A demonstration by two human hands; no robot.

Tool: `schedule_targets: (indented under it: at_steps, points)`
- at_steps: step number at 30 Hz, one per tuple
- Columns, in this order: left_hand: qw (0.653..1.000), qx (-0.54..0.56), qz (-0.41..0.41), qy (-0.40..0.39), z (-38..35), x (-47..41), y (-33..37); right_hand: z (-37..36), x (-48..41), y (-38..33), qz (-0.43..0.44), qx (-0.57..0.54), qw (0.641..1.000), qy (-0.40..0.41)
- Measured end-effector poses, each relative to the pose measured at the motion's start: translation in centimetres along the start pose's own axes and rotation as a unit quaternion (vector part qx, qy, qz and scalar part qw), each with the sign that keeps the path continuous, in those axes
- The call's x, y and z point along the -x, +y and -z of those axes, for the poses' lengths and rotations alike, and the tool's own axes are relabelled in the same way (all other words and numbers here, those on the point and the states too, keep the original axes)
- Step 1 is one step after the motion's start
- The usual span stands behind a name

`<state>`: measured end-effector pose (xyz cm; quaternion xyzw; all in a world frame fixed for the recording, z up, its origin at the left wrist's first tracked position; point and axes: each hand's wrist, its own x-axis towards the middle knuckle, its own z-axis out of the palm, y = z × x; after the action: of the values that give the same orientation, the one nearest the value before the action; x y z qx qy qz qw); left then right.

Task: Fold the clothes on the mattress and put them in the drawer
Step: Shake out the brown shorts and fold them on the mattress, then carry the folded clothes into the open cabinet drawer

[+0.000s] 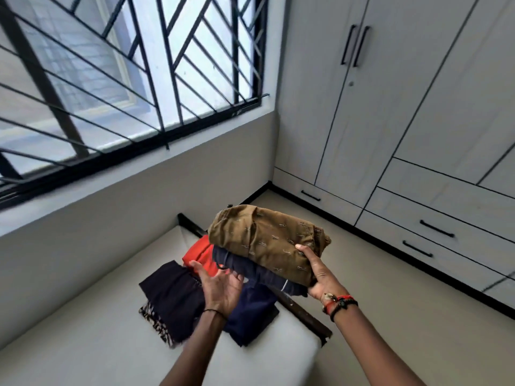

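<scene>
My right hand (pixel 320 274) grips a stack of folded clothes held above the mattress: a brown patterned garment (pixel 264 240) on top and a dark navy one (pixel 242 263) beneath it. My left hand (pixel 220 285) is palm up with relaxed fingers, under the left edge of that stack. On the white mattress (pixel 97 330) lie more folded clothes: an orange piece (pixel 199 253), a dark purple-black piece (pixel 174 299) over a leopard-print one (pixel 156 321), and a navy blue piece (pixel 250 313). The closed drawers (pixel 434 232) sit in the wardrobe base at the right.
A white wardrobe (pixel 390 107) with black handles fills the right wall. A barred window (pixel 125 65) is above the mattress. A dark wooden bed frame (pixel 303 313) edges the mattress. Beige floor (pixel 376 288) lies between the bed and the drawers.
</scene>
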<state>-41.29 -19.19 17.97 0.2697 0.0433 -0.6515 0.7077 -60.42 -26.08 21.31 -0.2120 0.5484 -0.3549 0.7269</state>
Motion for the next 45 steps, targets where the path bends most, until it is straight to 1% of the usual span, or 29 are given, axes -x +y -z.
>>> schedule_targets:
  at_steps: [2, 4, 6, 9, 10, 12, 14, 18, 21, 26, 32, 38, 40, 43, 45]
  points:
    - [1.0, 0.017, 0.009, 0.009, -1.7, 0.0, -2.3, 1.0, 0.7, -0.1, 0.009, -0.03, 0.999, 0.017]
    - [1.0, -0.002, 0.009, 0.005, -3.2, 0.0, -4.0, 2.1, 1.1, -0.2, 0.02, -0.054, 0.998, 0.023]
    - [0.997, -0.073, 0.003, 0.013, -4.7, 0.0, -5.5, 3.6, 1.4, -0.8, 0.034, -0.079, 0.996, 0.035]
    - [0.979, -0.206, 0.0, 0.003, -6.6, -0.2, -7.8, 5.3, 1.6, -1.7, 0.053, -0.097, 0.993, 0.044]
    - [0.972, -0.234, 0.013, 0.0, -7.6, -0.3, -8.8, 6.1, 1.5, -2.2, 0.059, -0.101, 0.992, 0.051]
    - [0.962, -0.272, 0.028, 0.023, -9.3, -1.0, -11.1, 7.4, 1.2, -3.0, 0.065, -0.1, 0.991, 0.059]
    - [0.956, -0.288, 0.022, 0.053, -10.1, -2.1, -12.9, 8.3, 0.9, -3.7, 0.069, -0.101, 0.99, 0.068]
    - [0.957, -0.276, 0.016, 0.088, -11.7, -5.4, -16.9, 11.7, -0.5, -6.2, 0.079, -0.109, 0.988, 0.077]
    - [0.954, -0.281, -0.006, 0.109, -13.5, -7.8, -19.8, 14.5, -1.7, -8.2, 0.084, -0.115, 0.986, 0.081]
    - [0.943, -0.32, -0.003, 0.095, -17.5, -11.7, -25.0, 19.8, -3.4, -12.5, 0.098, -0.139, 0.984, 0.059]
    - [0.937, -0.342, 0.012, 0.068, -22.8, -15.3, -32.6, 27.6, -5.4, -17.7, 0.094, -0.154, 0.982, 0.06]
    - [0.927, -0.372, 0.03, 0.045, -26.4, -18.1, -37.5, 33.5, -6.8, -21.1, 0.118, -0.159, 0.978, 0.064]
    - [0.918, -0.394, 0.038, 0.036, -27.2, -19.0, -38.7, 35.4, -7.3, -22.2, 0.122, -0.149, 0.978, 0.083]
    - [0.903, -0.426, 0.053, 0.031, -28.5, -20.8, -41.1, 38.1, -8.4, -24.1, 0.111, -0.123, 0.974, 0.151]
    - [0.891, -0.448, 0.064, 0.019, -29.3, -22.2, -42.9, 40.5, -9.9, -25.3, 0.12, -0.113, 0.967, 0.196]
